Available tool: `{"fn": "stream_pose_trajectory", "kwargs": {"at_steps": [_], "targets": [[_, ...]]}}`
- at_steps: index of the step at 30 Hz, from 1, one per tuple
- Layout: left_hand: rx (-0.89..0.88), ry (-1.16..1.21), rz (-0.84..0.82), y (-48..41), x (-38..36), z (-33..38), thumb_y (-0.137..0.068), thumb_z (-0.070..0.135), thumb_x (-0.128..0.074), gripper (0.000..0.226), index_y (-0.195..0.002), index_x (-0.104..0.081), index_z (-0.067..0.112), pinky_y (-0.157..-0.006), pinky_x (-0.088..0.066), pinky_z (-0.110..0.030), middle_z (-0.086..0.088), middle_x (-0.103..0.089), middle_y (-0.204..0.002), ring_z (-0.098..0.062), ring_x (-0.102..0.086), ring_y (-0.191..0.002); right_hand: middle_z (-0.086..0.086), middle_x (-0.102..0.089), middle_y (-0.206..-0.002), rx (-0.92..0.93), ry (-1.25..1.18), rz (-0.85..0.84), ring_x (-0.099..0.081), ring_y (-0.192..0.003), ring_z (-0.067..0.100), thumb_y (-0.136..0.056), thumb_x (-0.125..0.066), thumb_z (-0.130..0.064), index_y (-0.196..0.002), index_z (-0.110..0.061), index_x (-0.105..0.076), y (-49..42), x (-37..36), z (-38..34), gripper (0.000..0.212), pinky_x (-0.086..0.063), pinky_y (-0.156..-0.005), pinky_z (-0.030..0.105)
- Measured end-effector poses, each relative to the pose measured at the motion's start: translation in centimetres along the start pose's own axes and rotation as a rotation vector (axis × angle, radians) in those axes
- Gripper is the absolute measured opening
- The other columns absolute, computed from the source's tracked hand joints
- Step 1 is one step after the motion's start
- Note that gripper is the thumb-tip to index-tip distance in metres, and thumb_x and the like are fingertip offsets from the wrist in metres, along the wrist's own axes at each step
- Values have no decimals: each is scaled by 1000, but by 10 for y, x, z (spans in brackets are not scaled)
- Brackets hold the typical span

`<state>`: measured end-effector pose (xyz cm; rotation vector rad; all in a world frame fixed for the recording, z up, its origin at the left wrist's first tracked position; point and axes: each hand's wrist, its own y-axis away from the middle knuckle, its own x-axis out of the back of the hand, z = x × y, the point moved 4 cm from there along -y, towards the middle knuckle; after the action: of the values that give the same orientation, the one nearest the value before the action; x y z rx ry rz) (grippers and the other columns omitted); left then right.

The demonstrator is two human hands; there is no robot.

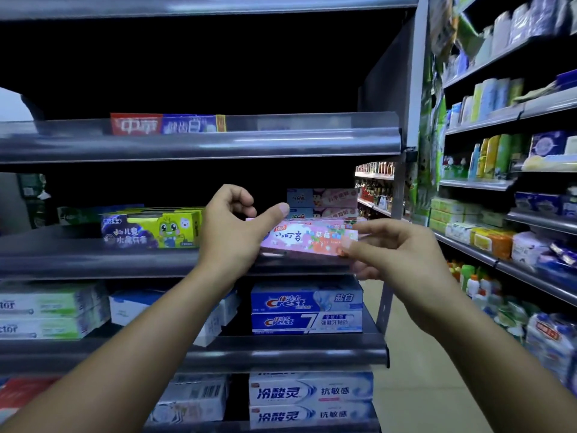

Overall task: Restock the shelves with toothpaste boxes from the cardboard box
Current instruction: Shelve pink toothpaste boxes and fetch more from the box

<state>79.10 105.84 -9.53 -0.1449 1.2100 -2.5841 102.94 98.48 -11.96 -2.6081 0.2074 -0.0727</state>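
Pink toothpaste box (307, 240) just above middle shelf (125, 260). Left hand (228, 232) grips one end, thumb on top, fingers curled. Right hand (396, 254) pinches the other end.

Both forearms bare, raised forward, converging. Left grip (229, 232) — fingers curled in, thumb stretched rightward over pink toothpaste box (307, 240); hold on it unclear. Right grip (396, 251) — fingertips pinch box's right end, back of hand toward camera.
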Motion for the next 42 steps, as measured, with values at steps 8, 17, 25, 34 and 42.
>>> {"fn": "stream_pose_trajectory", "kwargs": {"at_steps": [8, 17, 25, 34, 42], "targets": [[97, 15, 36, -25, -27, -1, -61, 72, -80, 62, -60, -43, 23, -56, -38, -31, 4, -47, -55, -14, -42, -54, 11, -78, -87, 22, 2, 110, -74, -84, 42, -80, -82, 2, -99, -15, -73, -36, 9, -9, 27, -63, -70, 49], [193, -30, 62, -46, -41, 14, -54, 76, -82, 63, -67, -64, 17, -58, -45, -26, 8, -69, -65, -8, -61, -61, 10, -72, -83, 100, -10, 117, -70, -70, 21, -83, -76, 3, -103, -24, -73, -72, 14, -16, 34, -53, -62, 27], [291, 115, -55, -42, -44, 10, -49, 66, -88, 62, -76, -62, 16, -83, -63, -51, -10, -75, -82, -28, -76, -85, 7, -73, -79, 136, 48, 196, -65, -56, 9, -86, -76, 0, -97, -21, -68, -77, 28, -17, 25, -51, -54, 22], [316, -295, -229, -40, -39, -8, -57, 7, -93, 31, -76, -70, 17, -81, -61, -52, -4, -75, -76, -24, -67, -73, 3, -72, -88, 38, 328, 193, -70, -83, 26, -81, -84, -8, -104, -29, -69, -87, 32, 10, 35, -56, -70, 37], [292, -409, -238, -44, -28, -8, -55, 12, -95, 37, -85, -78, 24, -84, -62, -42, 0, -78, -82, -24, -75, -83, -6, -73, -74, 46, 338, 189, -72, -73, 11, -77, -88, -6, -116, -19, -73, -84, 28, 12, 44, -54, -67, 26]]}}
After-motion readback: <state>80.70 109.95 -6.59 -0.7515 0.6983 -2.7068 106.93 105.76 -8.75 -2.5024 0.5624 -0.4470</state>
